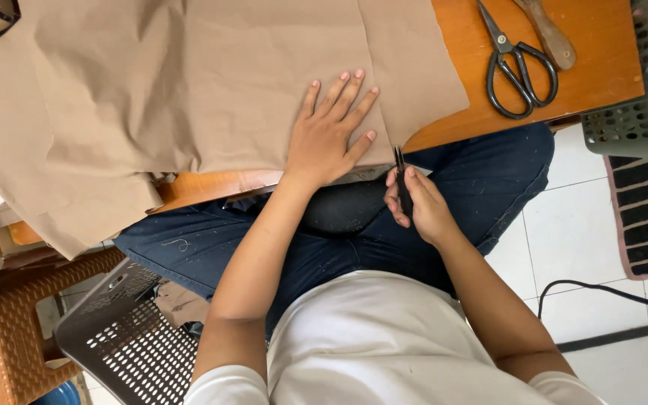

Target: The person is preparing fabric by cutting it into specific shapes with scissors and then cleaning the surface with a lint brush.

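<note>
The left hand (328,139) lies flat with fingers spread on the tan cloth (189,90) covering the wooden tabletop (601,67), while just beside the cloth's near edge the right hand (421,206) has its fingers closed around small black snips (400,180).

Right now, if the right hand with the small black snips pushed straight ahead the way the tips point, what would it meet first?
Probably the near edge of the tan woven cloth on the orange wooden table: the small black snips in the right hand point at it, beside the flat left hand.
</note>
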